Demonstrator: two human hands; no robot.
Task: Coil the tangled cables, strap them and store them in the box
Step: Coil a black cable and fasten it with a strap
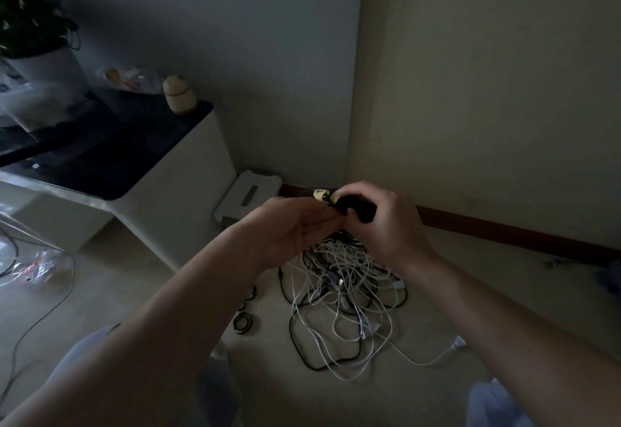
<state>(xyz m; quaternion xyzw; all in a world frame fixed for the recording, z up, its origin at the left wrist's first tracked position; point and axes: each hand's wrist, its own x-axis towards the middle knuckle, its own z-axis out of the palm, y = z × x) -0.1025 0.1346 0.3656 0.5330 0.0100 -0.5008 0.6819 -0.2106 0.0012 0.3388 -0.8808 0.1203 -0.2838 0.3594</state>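
— Where are the cables lying?
— The tangle [346, 295] is sprawling on the floor [161, 295], with the box [248, 196] sitting behind it.
— And the hands?
— The right hand [383, 221] is gripping a black bundle [361, 213]. The left hand [292, 228], fingers nearly straight, is touching it. Dimness is hiding the bundle's detail.

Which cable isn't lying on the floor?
The black cable with the yellow bit, gripped up in the air by the right hand. All the other cables lie tangled in the pile on the floor.
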